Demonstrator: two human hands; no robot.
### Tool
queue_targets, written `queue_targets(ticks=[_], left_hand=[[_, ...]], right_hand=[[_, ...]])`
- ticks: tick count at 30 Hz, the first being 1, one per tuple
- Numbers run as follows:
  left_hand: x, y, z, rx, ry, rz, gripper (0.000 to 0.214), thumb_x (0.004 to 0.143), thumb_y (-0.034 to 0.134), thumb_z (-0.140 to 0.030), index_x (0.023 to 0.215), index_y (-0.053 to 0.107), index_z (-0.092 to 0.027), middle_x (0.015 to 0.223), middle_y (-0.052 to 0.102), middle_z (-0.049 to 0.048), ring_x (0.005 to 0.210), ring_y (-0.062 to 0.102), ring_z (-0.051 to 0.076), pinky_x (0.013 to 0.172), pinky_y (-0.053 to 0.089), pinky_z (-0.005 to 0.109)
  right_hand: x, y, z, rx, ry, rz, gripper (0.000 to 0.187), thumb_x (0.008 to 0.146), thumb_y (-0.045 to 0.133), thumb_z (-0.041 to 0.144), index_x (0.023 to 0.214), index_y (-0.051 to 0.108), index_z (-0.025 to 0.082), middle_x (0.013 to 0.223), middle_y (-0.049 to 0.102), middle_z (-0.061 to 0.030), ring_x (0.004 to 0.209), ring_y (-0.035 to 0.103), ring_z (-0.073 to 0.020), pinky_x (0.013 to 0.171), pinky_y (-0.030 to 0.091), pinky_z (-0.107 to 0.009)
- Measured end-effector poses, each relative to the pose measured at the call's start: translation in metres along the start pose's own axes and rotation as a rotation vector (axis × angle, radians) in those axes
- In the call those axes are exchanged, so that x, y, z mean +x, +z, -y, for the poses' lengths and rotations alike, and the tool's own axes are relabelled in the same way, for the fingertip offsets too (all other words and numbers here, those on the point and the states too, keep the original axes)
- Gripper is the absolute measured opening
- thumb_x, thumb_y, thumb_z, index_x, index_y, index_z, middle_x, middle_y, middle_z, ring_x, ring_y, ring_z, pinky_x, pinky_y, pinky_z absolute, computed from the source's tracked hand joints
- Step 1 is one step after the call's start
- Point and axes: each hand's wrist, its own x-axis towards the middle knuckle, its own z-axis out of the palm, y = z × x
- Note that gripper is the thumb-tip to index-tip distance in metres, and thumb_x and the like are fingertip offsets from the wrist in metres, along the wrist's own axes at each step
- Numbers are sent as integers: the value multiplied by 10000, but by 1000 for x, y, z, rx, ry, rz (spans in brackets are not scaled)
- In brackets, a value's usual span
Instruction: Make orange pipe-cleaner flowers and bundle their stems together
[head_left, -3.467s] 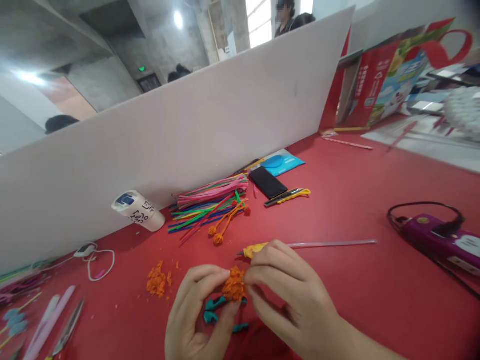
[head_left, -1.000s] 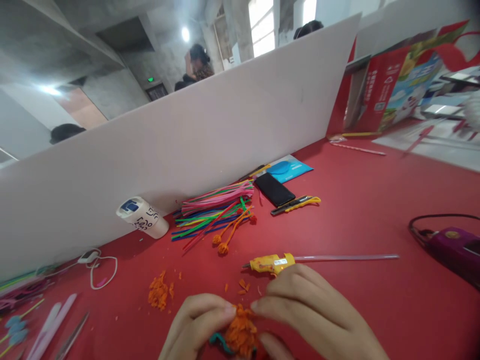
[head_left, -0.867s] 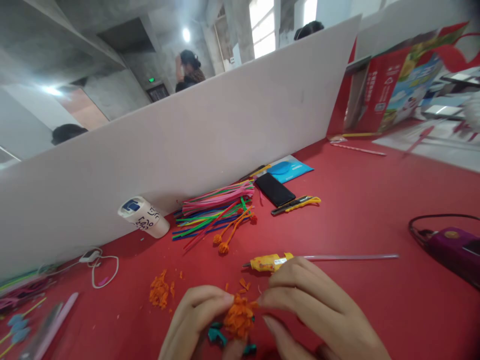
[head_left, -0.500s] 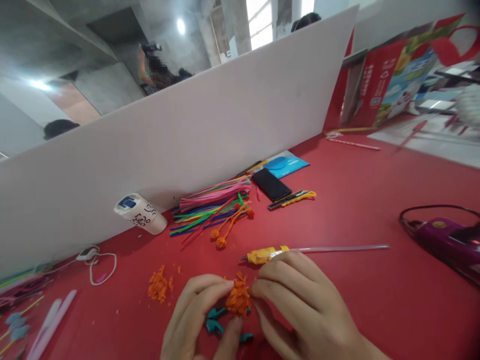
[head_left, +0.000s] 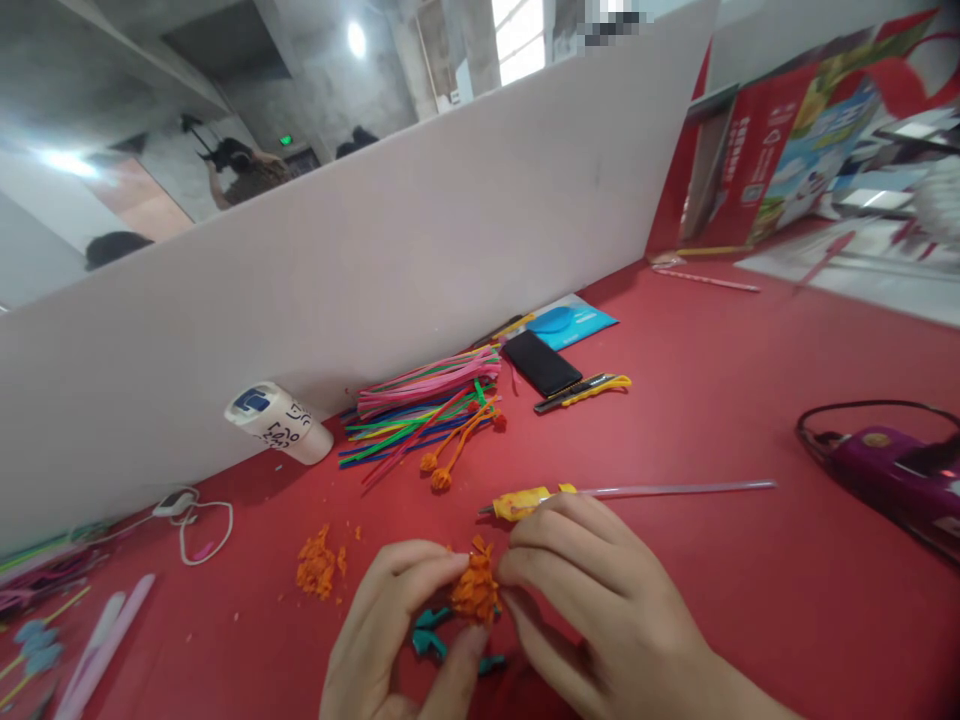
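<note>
Between the thumb and fingers of my left hand (head_left: 409, 630) is a ruffled orange ball (head_left: 475, 588) made of many small scraps. My right hand (head_left: 600, 590) pinches at the ball's right side; its fingertips are partly hidden. Under the ball lies a teal-handled tool (head_left: 429, 640), mostly covered by my left hand. Just beyond my right hand rests a yellow glue gun (head_left: 517, 503) with a long clear glue stick (head_left: 675, 490) out of its back. A pile of orange scraps (head_left: 316, 565) lies to the left.
Colourful pipe cleaners (head_left: 427, 385), small orange balls on stems (head_left: 441, 479), a white cup (head_left: 281, 425), a black phone (head_left: 541, 362) and a utility knife (head_left: 581, 393) lie along the white partition (head_left: 450, 220). A purple device (head_left: 892, 475) with a cord is at right.
My hands stay at the ball with hardly any movement. The view has shifted slightly, and a person behind the partition appears farther left.
</note>
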Motion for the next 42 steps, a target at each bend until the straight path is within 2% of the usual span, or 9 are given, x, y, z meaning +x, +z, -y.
queue_targets(ticks=[13,18,21,23,26,31,34,39,42], left_hand=[[1,1,-3,-10,-23,-27,174,726,636,-183,889,665,-236,894,607,41,815,603,167,671,532,221],[5,1,-5,-58,-126,-31,166,715,645,-176,872,669,-224,903,602,31,796,613,149,648,535,189],[7,3,-2,-106,-165,-22,187,711,647,-172,891,661,-222,903,611,24,773,626,141,648,538,191],[8,4,2,-123,-161,-2,213,723,633,-164,927,643,-225,911,610,25,759,637,141,633,541,197],[9,4,5,-63,-97,57,251,736,620,-145,973,615,-228,917,604,31,768,647,155,627,550,222],[9,4,6,6,4,23,392,755,584,-94,1108,535,-259,1032,509,35,690,602,98,591,529,213],[10,6,10,-21,18,0,377,756,531,-47,1076,532,-246,949,487,18,653,548,86,579,498,211],[12,14,21,-39,3,125,288,764,558,-68,978,576,-259,956,500,18,733,541,111,648,479,229],[12,17,23,-122,-24,140,273,764,575,-94,973,598,-268,972,516,27,823,546,140,680,467,232]], right_hand=[[1,-2,1,21,14,3,151,801,498,74,795,611,175,730,622,-32,707,537,-156,700,445,-300],[3,-5,-6,110,135,9,219,777,478,64,876,637,180,813,655,-56,750,562,-175,692,455,-306],[4,4,-17,198,235,137,192,769,543,79,894,646,180,835,676,-48,772,585,-173,712,461,-302],[3,13,-25,250,268,234,132,737,602,80,811,650,178,780,676,-26,732,588,-160,689,455,-284],[1,27,-33,293,270,276,90,752,612,99,692,632,164,666,638,-6,657,564,-142,626,430,-256],[0,35,-38,454,259,203,240,821,514,156,594,589,157,576,554,3,591,512,-129,570,407,-234],[0,34,-39,523,309,165,265,814,501,184,567,593,153,569,556,-14,598,507,-141,575,412,-247],[0,34,-40,597,350,146,211,792,568,266,654,703,181,607,623,-28,608,527,-155,600,420,-264],[0,34,-39,650,364,172,182,780,592,298,714,738,213,648,650,-34,640,551,-170,635,429,-278]])
